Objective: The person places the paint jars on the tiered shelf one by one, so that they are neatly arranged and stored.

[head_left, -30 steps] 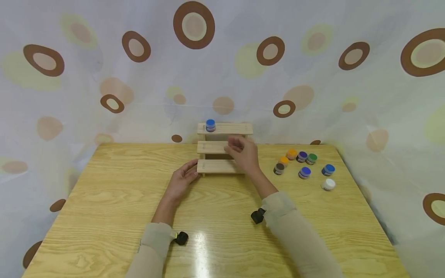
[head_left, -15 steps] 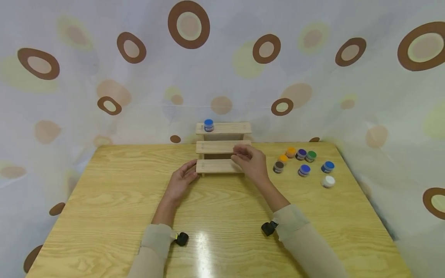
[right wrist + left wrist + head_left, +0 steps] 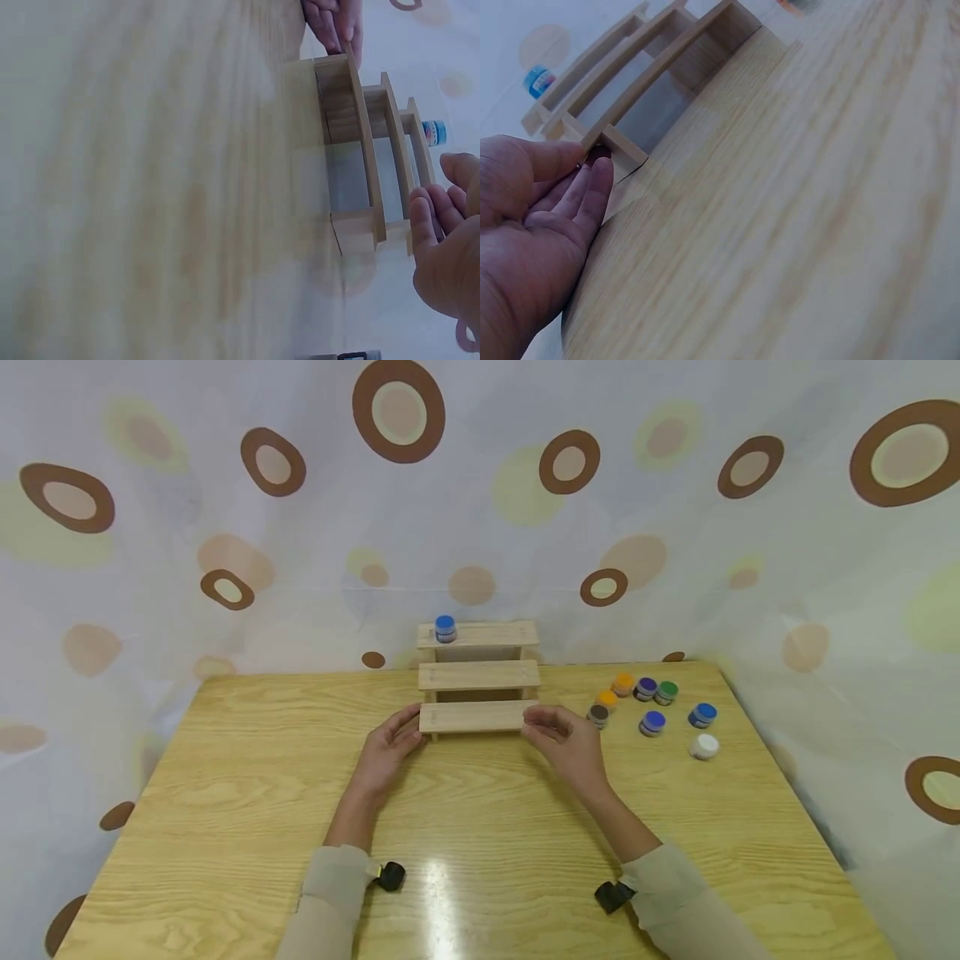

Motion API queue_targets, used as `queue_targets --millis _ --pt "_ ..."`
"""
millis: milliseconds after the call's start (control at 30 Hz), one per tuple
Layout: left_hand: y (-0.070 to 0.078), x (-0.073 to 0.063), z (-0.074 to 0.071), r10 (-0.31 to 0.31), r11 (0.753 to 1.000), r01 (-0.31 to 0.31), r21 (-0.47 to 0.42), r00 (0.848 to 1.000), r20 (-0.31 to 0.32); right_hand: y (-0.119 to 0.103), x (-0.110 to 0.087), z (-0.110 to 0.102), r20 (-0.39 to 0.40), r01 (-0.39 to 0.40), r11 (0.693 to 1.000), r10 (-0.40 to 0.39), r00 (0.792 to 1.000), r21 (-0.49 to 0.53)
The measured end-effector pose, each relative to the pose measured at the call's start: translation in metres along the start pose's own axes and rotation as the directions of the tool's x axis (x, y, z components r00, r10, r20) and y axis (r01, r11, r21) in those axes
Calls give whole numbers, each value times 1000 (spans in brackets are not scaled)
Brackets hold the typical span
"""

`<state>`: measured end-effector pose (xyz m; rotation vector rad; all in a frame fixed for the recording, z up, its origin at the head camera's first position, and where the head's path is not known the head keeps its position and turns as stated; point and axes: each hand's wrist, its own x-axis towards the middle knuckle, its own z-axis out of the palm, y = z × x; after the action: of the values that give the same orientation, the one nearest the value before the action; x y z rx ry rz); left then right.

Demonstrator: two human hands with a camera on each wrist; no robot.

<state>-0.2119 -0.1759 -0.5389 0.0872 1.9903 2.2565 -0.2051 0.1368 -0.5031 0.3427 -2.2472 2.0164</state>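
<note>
Head view: a three-tier wooden display stand point(image 3: 480, 675) sits on a wood-grain counter point(image 3: 247, 810), a blue-lidded paint jar point(image 3: 446, 629) on its top step, more paint jars point(image 3: 652, 724) to the right. Left wrist: the left hand point(image 3: 544, 225) pinches the stand's bottom end in its grip. Right wrist: beside the stand, the right hand's point(image 3: 455, 251) grip is loose, thumb apart from fingers.

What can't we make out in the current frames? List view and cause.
- Top-shelf blue-lidded jar: lettering unreadable, head view, too small.
- Contact between right hand and wooden stand: head view, hidden by the hand itself.
- Orange thing: left wrist view, cut by top edge, blurred.
- Dark object: right wrist view, cut by bottom edge.
</note>
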Motion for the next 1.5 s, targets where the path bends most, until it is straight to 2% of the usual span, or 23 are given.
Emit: queue_targets --millis 233,367,533,700,900,1067,1267,1500 --pt "1 1 1 -3 1000 3 -11 1000 9 2 -12 -15 -57 -45 998 43 997 -37" --pt "1 1 0 -9 1000 9 -13 1000 13 5 -15 -26 -118 -79 996 73 990 -51" --pt "-1 0 -2 -1 1000 1 -11 1000 7 9 -19 -41 -185 -117 993 114 976 -8" --pt "-2 -1 -2 -1 1000 1 5 1000 13 11 -21 -56 -258 -120 993 116 959 0" --pt "-2 -2 0 -10 1000 10 -5 1000 0 14 -22 -73 -331 -141 986 103 938 -92" --pt "-1 -1 -1 -2 1000 2 -2 1000 -1 22 -18 -82 -401 -192 970 118 908 -150" --pt "-1 0 -2 -4 1000 4 -2 1000 7 31 -12 -89 -422 -236 962 157 893 -141" --pt "1 -1 -1 -15 1000 15 -16 1000 4 36 -7 -90 -395 -274 958 219 892 -88"
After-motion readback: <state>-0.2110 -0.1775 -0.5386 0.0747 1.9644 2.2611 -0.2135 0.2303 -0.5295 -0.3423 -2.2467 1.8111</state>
